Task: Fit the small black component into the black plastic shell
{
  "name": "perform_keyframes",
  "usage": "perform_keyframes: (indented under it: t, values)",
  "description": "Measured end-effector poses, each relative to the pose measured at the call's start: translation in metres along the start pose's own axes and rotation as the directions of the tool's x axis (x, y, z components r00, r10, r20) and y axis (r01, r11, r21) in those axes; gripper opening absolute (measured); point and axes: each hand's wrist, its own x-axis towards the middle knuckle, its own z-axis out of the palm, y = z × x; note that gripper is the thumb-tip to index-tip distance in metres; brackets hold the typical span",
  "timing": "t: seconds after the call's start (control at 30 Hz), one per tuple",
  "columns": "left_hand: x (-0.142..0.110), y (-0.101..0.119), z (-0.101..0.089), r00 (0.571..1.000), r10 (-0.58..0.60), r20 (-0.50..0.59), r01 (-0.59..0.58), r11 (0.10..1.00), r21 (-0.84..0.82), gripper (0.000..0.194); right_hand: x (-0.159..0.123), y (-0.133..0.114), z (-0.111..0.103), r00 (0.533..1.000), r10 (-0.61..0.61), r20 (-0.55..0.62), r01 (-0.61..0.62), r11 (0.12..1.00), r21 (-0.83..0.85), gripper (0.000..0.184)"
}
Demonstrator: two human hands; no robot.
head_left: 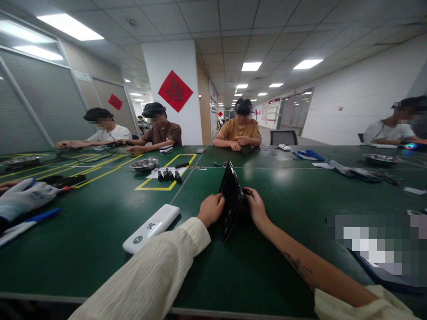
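Observation:
Between my hands a black glossy panel-like object [231,209] stands tilted on its edge on the green table, with its broad face turned toward the left. My left hand [211,209] grips its left face near the middle, thumb on the surface. On the other side my right hand [256,206] has its fingers curled against the object's right-hand part, where a darker bulk shows; the fingertips are partly hidden. The exact kind of object cannot be made out. Left of my left forearm lies a white power bank [151,229] marked 26.
Several small black cylinders [169,176] stand on white paper beside a metal bowl [144,165]. A gloved hand of another person [28,195] is at the left, near a blue-and-white glove [30,224]. More gloves [355,171] lie right. Other people sit around the table.

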Motion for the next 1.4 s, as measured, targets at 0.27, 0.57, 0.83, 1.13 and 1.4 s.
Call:
perform_keyframes:
  t: [0.27, 0.57, 0.83, 1.13, 1.4]
  values:
    - [0.0012, -0.0033, 0.0042, 0.999, 0.023, -0.033, -0.024, 0.999, -0.028, 0.052, -0.0006, -0.0009, -0.0004, 1.0, 0.005, 0.012, -0.005, 1.0, -0.003, 0.037]
    - [0.0016, -0.0011, 0.0011, 1.0, 0.004, -0.003, -0.004, 1.0, 0.002, 0.039, 0.0004, -0.0006, 0.0002, 1.0, 0.016, -0.006, -0.016, 0.999, 0.04, 0.034]
    - [0.0012, -0.0022, 0.0033, 1.0, -0.006, -0.025, 0.005, 0.999, -0.038, 0.053, -0.0017, -0.0049, -0.0001, 1.0, 0.03, -0.007, -0.03, 0.999, 0.043, 0.033]
    - [0.0017, 0.0005, 0.0, 1.0, 0.002, 0.009, -0.001, 0.998, -0.063, 0.041, -0.0016, -0.0042, 0.0, 1.0, 0.025, -0.006, -0.025, 0.999, 0.042, 0.034]
    - [0.0019, -0.0023, 0.0029, 1.0, 0.011, -0.016, -0.012, 0.997, -0.077, 0.053, -0.0016, -0.0048, -0.0006, 1.0, 0.011, -0.002, -0.011, 0.999, 0.032, 0.035]
